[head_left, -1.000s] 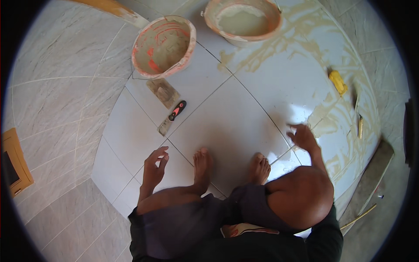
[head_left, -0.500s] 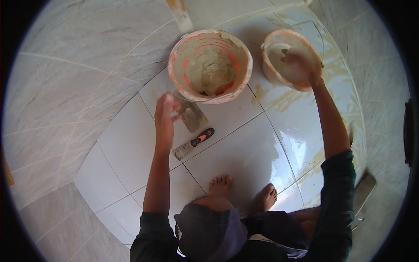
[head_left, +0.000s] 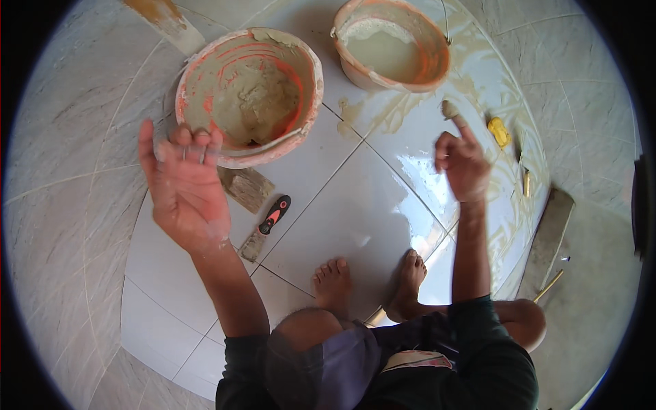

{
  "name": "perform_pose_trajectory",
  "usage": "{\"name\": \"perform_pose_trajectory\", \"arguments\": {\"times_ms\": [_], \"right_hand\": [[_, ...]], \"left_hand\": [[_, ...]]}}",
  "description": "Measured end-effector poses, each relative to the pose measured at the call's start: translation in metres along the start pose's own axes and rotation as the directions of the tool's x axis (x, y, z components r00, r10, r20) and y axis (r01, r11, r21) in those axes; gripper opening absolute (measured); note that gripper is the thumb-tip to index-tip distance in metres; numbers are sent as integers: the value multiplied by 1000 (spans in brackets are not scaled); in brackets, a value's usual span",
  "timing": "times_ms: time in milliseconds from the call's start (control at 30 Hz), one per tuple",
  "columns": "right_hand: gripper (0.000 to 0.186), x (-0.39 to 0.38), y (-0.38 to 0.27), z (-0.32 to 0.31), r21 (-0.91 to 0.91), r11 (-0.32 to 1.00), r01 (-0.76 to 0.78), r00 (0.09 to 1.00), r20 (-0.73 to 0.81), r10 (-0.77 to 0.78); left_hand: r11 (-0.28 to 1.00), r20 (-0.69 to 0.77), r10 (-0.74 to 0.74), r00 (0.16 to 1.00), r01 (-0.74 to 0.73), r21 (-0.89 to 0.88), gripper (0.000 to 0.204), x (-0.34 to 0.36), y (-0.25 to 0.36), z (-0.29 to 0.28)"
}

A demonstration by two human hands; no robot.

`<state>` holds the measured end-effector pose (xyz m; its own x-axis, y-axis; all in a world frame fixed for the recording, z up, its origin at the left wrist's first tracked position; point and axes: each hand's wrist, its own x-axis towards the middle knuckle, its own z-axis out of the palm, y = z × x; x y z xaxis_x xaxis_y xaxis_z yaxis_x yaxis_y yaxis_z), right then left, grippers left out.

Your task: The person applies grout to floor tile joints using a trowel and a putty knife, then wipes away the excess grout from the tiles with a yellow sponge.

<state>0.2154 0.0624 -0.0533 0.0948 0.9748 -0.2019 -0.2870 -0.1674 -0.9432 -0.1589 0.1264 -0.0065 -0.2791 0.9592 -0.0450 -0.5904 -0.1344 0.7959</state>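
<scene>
Tiles fill the left edge, then comes the left hand, palm up, fingers loosely bent around nothing, at the lower-left rim of the paste-filled bucket; whether they touch I cannot tell. A flat plate and a putty knife lie near that bucket, and a second bucket of cloudy liquid stands farther right. Beyond, the right hand extends one finger, the others loosely curled, holding nothing visible.
</scene>
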Motion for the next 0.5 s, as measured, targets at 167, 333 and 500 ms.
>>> {"name": "perform_pose_trajectory", "arguments": {"times_ms": [167,333,500], "right_hand": [[61,4,133,39,-973,119,196,905,133,-405],[58,-14,155,48,-992,-79,99,967,115,-226],[67,8,128,49,-966,228,118,930,27,-366]], "left_hand": [[974,403,80,912,14,-224,52,34,-1,37],[974,586,148,797,-14,-227,52,31,60,33],[990,359,105,927,-65,-121,58,-26,146,15]]}}
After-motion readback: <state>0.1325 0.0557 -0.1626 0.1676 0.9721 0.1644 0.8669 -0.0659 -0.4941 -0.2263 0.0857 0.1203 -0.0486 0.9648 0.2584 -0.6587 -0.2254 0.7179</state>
